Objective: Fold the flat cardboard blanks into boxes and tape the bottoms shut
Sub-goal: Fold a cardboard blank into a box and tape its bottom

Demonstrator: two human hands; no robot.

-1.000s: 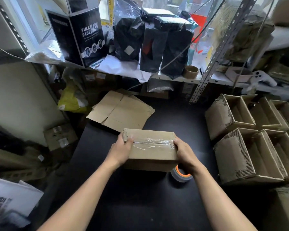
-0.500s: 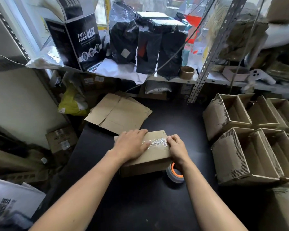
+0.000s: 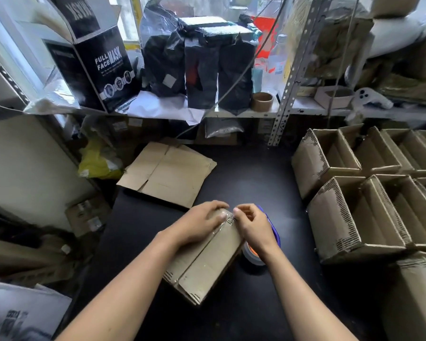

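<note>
Cardboard box [image 3: 207,262] lies on the black table [image 3: 268,188], close to the person, and is now turned so its long side runs diagonally away toward the upper right; half a second ago it sat almost square to the viewer. A clear tape strip [image 3: 221,223] runs along the seam of its closed flaps. The left hand [image 3: 197,225] rests flat on the far end of the box with fingers spread, having slid to the right along the top. The right hand [image 3: 251,225] has moved up to the same far end, its fingertips [image 3: 236,212] bunched together and pinching the end of the tape at the box's edge. A tape roll [image 3: 252,255] with an orange core stands on the table, touching the box's right side and partly hidden under the right wrist. A flat cardboard blank [image 3: 167,173] lies at the table's far left corner, and finished open boxes [image 3: 354,217] are stacked to the right, both unchanged.
</note>
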